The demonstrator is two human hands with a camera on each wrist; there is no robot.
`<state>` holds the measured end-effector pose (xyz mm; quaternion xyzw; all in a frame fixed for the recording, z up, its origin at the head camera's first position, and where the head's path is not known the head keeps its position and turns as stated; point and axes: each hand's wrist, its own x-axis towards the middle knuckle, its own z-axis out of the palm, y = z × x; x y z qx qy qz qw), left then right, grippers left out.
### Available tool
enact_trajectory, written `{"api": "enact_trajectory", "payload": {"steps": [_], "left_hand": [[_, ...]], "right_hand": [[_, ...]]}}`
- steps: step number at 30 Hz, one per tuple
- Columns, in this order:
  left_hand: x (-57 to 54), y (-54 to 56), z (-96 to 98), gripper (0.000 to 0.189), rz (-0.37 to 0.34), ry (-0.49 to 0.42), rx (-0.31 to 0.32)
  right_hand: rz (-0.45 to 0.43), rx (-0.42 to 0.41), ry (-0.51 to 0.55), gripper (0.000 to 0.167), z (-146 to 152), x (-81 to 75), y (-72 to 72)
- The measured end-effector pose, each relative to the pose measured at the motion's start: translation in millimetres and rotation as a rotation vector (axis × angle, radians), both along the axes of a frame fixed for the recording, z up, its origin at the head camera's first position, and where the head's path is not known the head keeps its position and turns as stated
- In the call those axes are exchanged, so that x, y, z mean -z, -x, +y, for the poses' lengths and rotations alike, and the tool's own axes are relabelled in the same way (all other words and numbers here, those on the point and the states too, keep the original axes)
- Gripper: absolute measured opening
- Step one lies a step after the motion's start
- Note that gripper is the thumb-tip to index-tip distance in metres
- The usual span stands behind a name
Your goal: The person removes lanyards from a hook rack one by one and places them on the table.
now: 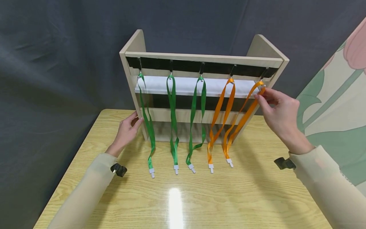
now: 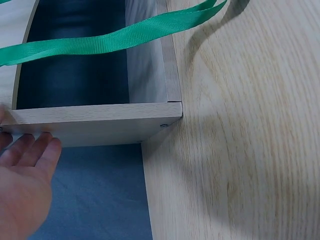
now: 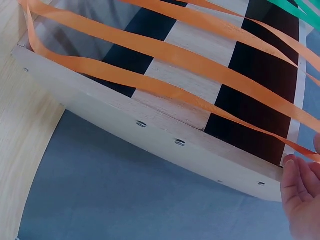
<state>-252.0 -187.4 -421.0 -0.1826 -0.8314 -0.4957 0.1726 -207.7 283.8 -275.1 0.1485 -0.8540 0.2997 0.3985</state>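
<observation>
My right hand [image 1: 281, 109] pinches the rightmost orange lanyard [image 1: 248, 116] near its top, close to the metal hook [image 1: 263, 74]. In the right wrist view its fingertips are at the strap by the rack's side panel. My left hand [image 1: 127, 130] grips the left side panel of the wooden rack [image 1: 204, 57], thumb at the front edge and fingers along the outer face [image 2: 95, 132]. Beside that hand hangs a green lanyard [image 1: 148, 124]. A second orange lanyard [image 1: 218, 111] hangs from the neighbouring hook. Two more green lanyards, a middle one [image 1: 172, 108] and another [image 1: 193, 111], hang further along.
White plastic clips [image 1: 176, 168] end the lanyards above the wood-grain table [image 1: 137, 203]. A white shelf strip [image 1: 186, 86] crosses the rack behind the straps. Dark cloth [image 1: 71, 63] stands behind, and a flower-patterned cloth [image 1: 334, 105] is at the right.
</observation>
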Motion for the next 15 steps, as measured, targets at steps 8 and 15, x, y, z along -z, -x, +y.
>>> {"api": "enact_trajectory", "payload": {"steps": [8,15], "left_hand": [[0.4,0.3,-0.1,0.042,0.005,0.008,-0.001],[-0.3,-1.0,-0.2,0.041,-0.006,-0.003,0.0]], "right_hand": [[-0.009,0.022,0.023,0.026,-1.3,-2.7,0.0],[-0.054,0.008,0.102,0.025,-0.7,-6.2,-0.7]]}}
